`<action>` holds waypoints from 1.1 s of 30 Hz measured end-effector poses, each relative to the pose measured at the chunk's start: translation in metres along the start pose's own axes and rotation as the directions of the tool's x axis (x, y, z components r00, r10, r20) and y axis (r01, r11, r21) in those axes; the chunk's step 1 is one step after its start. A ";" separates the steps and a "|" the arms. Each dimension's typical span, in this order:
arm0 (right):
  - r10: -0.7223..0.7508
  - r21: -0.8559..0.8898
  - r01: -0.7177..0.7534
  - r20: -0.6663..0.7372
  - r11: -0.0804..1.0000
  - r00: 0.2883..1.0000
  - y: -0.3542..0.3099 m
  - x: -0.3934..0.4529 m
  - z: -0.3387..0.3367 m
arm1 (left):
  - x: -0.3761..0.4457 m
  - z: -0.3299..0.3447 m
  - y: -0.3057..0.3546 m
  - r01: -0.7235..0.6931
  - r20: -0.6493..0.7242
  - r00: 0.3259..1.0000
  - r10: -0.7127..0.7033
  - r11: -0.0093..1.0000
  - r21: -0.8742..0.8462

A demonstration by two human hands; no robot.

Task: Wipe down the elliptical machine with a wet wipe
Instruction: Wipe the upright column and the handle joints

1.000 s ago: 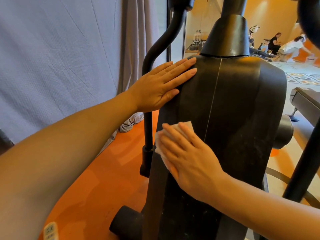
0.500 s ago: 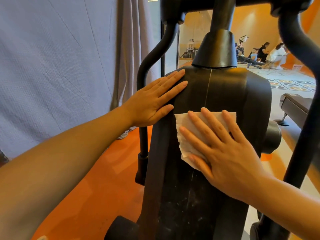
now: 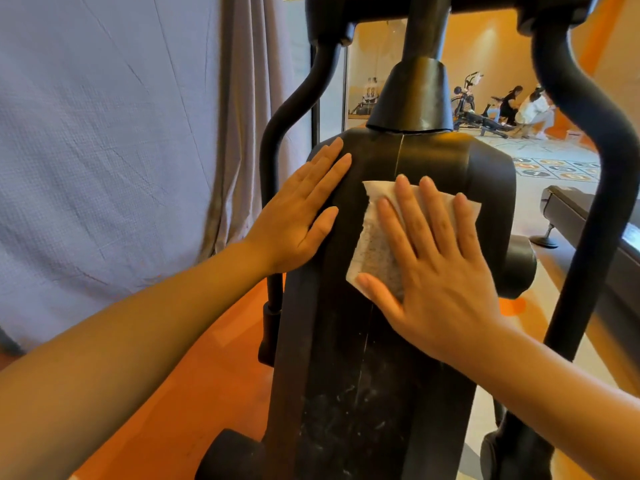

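On the black housing of the elliptical machine point(image 3: 353, 393): both hands laid flat, a wet wipe point(image 3: 372, 244) beneath the right

Right hand point(image 3: 440, 271), fingers straight and spread, presses the white wipe against the upper housing, just right of the centre seam; grey soiling shows on the exposed wipe. Left hand point(image 3: 298, 216), fingers straight and close together, rests on the housing's upper left edge, holding nothing. White streaks mark the lower housing. Curved handlebar tubes point(image 3: 287, 116) flank the body; grey curtain point(image 3: 114, 150) at left, orange floor point(image 3: 214, 358) below
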State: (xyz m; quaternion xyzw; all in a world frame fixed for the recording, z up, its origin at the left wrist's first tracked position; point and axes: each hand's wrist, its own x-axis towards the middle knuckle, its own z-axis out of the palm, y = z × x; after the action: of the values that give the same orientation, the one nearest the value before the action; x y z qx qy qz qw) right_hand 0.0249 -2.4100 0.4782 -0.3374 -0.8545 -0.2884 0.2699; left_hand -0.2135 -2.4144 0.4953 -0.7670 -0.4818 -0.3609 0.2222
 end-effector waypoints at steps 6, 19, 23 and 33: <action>0.081 0.088 -0.078 -0.039 0.993 0.996 -0.013 -0.033 0.012 | -0.004 0.019 0.018 0.127 -0.103 0.985 -0.139 0.985 -0.119; 0.244 0.301 -0.210 -0.080 0.930 0.966 0.003 -0.015 0.008 | -0.009 0.024 0.023 0.134 -0.108 0.983 -0.147 0.983 -0.123; 0.247 0.364 -0.202 -0.082 0.909 0.965 -0.016 -0.050 0.021 | -0.009 0.024 0.022 0.088 -0.121 0.987 -0.101 0.991 -0.105; 0.439 0.413 -0.359 -0.117 0.837 0.891 0.018 0.040 0.004 | -0.005 0.018 0.022 -0.049 -0.062 0.997 0.048 0.999 -0.016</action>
State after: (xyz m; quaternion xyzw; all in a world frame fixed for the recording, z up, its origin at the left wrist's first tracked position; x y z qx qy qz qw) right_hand 0.0114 -2.3796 0.5074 -0.4180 -0.7714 -0.0876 0.4717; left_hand -0.1890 -2.4150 0.4800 -0.7689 -0.4529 -0.3829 0.2390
